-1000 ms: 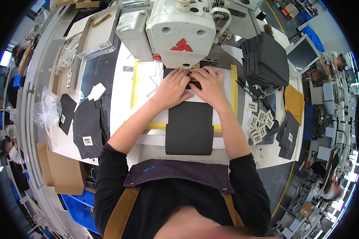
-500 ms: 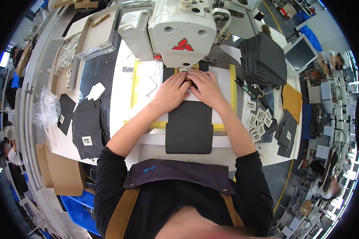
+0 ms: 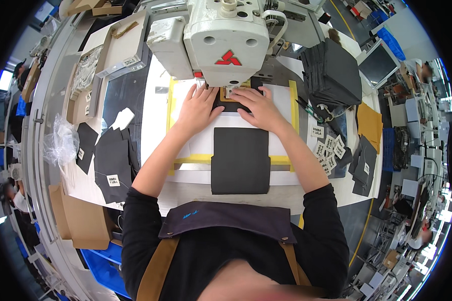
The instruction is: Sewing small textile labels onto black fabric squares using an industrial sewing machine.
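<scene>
Crowded workshop, close work up front

From my remote station I see a pale work surface [image 3: 191, 191] in a busy workshop, dominated by a large white sewing machine [image 3: 226, 60]. Under its head lies a flat black sheet [image 3: 230, 107], with a gold-coloured rectangular frame [image 3: 223, 96] on top. The sheet sits between the hands and partly beneath them, so I cannot tell its long axis.

I have the left hand [image 3: 198, 109] at the sheet's left side, its fingers extended, slightly apart and clamped on nothing. The right hand [image 3: 261, 111] lies across the sheet's right side, its fingers also stretched out and ungripped, their tips just beside the frame. That makes it the nearer hand; the frame lies to the right of the left fingertips.

Toward the body, apart from the sheet, a nearly square black panel [image 3: 240, 160] lies between the forearms.
</scene>
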Demonstrator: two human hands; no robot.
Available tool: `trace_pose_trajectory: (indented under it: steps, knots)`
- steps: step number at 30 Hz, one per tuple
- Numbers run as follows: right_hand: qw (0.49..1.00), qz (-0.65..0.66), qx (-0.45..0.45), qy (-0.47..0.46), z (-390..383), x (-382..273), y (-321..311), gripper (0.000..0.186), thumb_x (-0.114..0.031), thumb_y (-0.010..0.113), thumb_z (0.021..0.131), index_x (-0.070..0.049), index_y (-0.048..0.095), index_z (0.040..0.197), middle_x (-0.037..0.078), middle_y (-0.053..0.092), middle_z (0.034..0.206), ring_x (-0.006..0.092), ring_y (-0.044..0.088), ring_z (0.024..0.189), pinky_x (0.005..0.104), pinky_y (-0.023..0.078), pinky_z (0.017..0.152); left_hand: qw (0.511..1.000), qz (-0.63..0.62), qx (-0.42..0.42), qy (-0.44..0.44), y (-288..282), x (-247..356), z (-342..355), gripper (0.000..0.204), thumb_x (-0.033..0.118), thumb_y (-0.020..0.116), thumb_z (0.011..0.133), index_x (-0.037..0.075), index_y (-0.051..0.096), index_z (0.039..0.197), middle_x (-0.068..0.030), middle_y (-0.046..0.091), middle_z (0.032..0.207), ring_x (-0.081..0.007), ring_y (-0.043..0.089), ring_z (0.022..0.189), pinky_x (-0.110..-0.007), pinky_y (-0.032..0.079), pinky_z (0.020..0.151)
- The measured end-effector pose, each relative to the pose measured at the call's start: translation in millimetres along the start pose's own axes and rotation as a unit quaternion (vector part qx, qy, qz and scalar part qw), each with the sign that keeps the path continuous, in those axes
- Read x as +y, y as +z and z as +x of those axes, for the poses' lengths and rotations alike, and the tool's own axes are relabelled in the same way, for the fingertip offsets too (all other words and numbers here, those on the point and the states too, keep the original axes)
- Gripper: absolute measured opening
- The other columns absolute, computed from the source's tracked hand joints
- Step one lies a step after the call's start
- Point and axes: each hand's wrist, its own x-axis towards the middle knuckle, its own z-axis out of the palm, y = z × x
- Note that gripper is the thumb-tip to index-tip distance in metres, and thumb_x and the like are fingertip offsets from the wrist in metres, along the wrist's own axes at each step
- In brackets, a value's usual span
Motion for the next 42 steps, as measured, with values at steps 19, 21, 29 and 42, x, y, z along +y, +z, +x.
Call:
trace_pose_trajectory:
  steps: [19,21,29,42]
  knots:
    - [0.999,0.039,0.006,0.011,-2,6,-2,0.04,-0.024,0.061,0.089,-0.019,0.059,0.129,0.002,0.056,0.135,0.0191,0.049,0.127,0.046,0.019,0.11,1.0,0.017,0.007,-0.003,-2,2,4,0.053,0.037,0.057,0.092,0.001,0.053,0.131,-0.0103,0.056,0.131,-0.0254,0.049,0.125,-0.048,0.026,0.113]
    - [0.999,0.037,0.007,0.011,-1,6,-1,0.04,-0.024,0.061,0.089,-0.019,0.059,0.129,0.002,0.056,0.136,0.0191,0.049,0.127,0.046,0.02,0.11,0.999,0.032,0.022,0.0,-1,2,4,0.048,0.034,0.057,0.092,0.004,0.054,0.13,-0.0074,0.057,0.129,-0.0236,0.05,0.124,-0.05,0.025,0.113]
    - [0.999,0.033,0.0,0.006,-2,2,-2,0.039,-0.023,0.062,0.088,-0.018,0.059,0.126,0.002,0.056,0.136,0.0192,0.048,0.128,0.0461,0.021,0.109,0.999,0.022,0.03,-0.011,0,1,4,0.041,0.026,0.059,0.091,0.009,0.058,0.128,-0.0028,0.058,0.126,-0.0219,0.052,0.119,-0.05,0.024,0.113]
    - [0.999,0.026,0.018,-0.005,5,17,2,0.039,-0.023,0.063,0.088,-0.019,0.06,0.126,0.002,0.058,0.132,0.0189,0.049,0.127,0.0476,0.022,0.11,1.0,0.001,0.03,-0.001,2,-16,13,0.029,0.016,0.058,0.09,0.011,0.065,0.118,-0.0037,0.065,0.11,-0.0214,0.054,0.115,-0.052,0.024,0.11]
